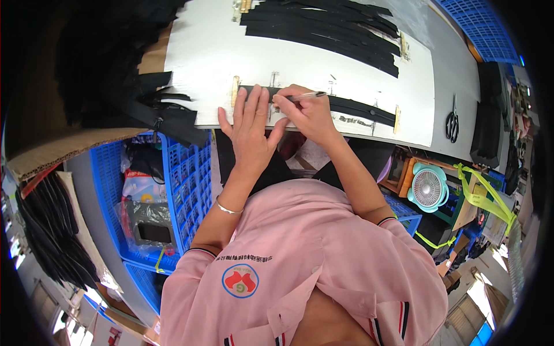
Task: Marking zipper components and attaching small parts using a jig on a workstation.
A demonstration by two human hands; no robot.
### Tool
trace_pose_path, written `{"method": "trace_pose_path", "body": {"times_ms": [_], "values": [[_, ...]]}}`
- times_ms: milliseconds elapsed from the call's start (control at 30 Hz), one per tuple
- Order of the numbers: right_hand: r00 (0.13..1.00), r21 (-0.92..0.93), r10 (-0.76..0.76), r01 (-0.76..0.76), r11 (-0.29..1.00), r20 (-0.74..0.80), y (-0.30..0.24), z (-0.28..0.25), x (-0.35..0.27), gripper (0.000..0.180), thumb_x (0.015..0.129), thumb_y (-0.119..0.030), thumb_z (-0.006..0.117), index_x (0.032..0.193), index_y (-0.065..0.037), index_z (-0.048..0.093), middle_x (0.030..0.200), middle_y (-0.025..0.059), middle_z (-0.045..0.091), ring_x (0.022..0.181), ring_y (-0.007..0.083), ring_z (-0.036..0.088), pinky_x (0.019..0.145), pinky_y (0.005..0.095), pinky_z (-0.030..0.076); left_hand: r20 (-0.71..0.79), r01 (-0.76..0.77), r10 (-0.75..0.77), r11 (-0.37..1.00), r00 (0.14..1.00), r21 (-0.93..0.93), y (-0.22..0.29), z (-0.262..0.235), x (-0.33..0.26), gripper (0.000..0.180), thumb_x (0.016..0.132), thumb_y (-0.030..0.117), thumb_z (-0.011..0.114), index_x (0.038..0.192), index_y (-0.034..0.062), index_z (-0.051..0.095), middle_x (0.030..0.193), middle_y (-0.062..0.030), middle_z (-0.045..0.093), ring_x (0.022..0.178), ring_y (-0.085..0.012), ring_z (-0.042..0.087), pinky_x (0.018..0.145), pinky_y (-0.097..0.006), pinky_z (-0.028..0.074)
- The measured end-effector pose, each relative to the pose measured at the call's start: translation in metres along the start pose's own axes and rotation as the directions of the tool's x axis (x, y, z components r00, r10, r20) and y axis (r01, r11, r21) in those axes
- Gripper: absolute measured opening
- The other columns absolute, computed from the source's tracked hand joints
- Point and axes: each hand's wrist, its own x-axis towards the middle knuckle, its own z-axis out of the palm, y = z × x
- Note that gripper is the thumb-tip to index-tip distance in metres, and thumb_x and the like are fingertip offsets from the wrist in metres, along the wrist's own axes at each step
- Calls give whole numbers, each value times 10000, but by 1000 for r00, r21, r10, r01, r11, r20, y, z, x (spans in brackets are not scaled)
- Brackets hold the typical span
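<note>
A narrow black fabric strip (363, 108) lies along the near edge of a white board (202, 57), between two yellowish tape stops. My left hand (249, 124) rests flat on the strip's left part, fingers spread. My right hand (309, 115) is closed around a pen (309, 96) with a clear barrel. The pen's tip points left, close to the strip beside my left fingers; whether it touches is hidden by my fingers. Dark marks (355, 121) are drawn on the board along the strip.
Several black strips (317, 26) lie in a pile farther back on the board, and a heap of black fabric (109, 75) is at the left. Black-handled scissors (452, 124) lie right. Below the table are a blue crate (187, 190) and a turquoise fan (428, 187).
</note>
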Motion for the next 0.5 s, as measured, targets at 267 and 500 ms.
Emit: {"method": "trace_pose_path", "body": {"times_ms": [267,500], "values": [[885,17,214,-227,974,-413,11,-62,-30,165,974,-143,660,941,-3,741,811,53,724,643,73,605,588,242,467,-2,-13,13,1000,1000,6,0,0,0,671,894,385,754,1455,76,555,1528,-65,513,1496,-264,341,1204,-589,13],[924,-82,177,-216,973,-340,17,-68,-34,170,989,-137,652,973,14,729,807,39,707,710,65,592,642,230,470,-15,-63,62,995,998,-77,28,-4,10,629,875,311,764,1427,75,577,1504,-90,532,1457,-293,395,1204,-612,49]]}}
